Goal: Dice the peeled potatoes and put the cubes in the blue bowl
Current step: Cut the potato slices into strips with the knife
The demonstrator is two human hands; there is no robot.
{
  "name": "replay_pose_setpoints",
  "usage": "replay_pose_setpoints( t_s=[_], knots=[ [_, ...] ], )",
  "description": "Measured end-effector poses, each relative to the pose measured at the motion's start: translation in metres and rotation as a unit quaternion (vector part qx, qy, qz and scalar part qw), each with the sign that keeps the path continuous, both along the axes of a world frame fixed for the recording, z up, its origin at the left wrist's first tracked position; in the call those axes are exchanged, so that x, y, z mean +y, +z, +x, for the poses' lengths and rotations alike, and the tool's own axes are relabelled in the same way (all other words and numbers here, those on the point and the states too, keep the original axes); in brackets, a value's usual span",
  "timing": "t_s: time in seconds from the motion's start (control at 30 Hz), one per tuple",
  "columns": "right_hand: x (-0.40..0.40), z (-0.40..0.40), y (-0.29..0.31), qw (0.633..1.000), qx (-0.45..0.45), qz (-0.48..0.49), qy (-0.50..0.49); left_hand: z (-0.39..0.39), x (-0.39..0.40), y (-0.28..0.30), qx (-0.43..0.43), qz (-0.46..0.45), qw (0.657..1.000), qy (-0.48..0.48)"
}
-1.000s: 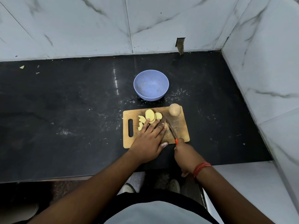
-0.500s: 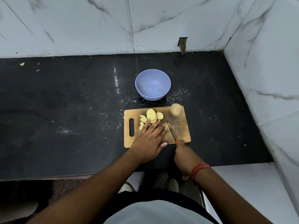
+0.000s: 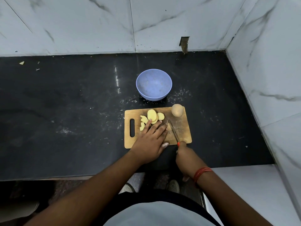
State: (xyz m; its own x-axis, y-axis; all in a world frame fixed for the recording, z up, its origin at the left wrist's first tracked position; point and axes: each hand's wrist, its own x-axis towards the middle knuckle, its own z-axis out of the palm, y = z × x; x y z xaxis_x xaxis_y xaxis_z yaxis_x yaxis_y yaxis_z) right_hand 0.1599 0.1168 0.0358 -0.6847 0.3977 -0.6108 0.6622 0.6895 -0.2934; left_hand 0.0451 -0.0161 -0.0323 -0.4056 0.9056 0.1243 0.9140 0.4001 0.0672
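A wooden cutting board [image 3: 180,129] lies on the black counter. Yellow potato slices [image 3: 153,116] are spread on its far left part. A whole peeled potato [image 3: 177,110] stands at its far right corner. My left hand [image 3: 151,139] lies flat on the board, fingers spread, fingertips touching the slices; anything under the palm is hidden. My right hand [image 3: 185,154] grips the red-handled knife [image 3: 173,131], whose blade rests on the board just right of my left fingers. The blue bowl [image 3: 154,84] stands beyond the board, with nothing in it.
Marble walls close in the counter [image 3: 65,111] at the back and on the right. A few scraps [image 3: 22,63] lie at the far left. A white ledge [image 3: 244,185] sits lower at the right. My shoes [image 3: 172,186] show below the counter edge.
Both hands, the knife and the potato pieces stay where they were on the board; only the camera has shifted slightly.
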Motion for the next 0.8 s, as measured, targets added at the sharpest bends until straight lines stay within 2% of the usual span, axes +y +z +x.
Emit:
replay_pose_setpoints(
  t_s=[0.43,0.7,0.8],
  knots=[
    [0.003,0.000,-0.002,1.000,0.001,-0.010,0.023,-0.006,0.001,0.001,-0.002,0.010,1.000,-0.012],
    [0.009,-0.018,-0.003,0.999,-0.003,-0.049,0.021,-0.006,0.001,-0.003,0.002,0.030,0.999,-0.016],
    [0.006,-0.018,-0.004,0.999,-0.018,-0.026,0.033,-0.004,0.001,-0.002,0.003,0.027,1.000,-0.009]
  ],
)
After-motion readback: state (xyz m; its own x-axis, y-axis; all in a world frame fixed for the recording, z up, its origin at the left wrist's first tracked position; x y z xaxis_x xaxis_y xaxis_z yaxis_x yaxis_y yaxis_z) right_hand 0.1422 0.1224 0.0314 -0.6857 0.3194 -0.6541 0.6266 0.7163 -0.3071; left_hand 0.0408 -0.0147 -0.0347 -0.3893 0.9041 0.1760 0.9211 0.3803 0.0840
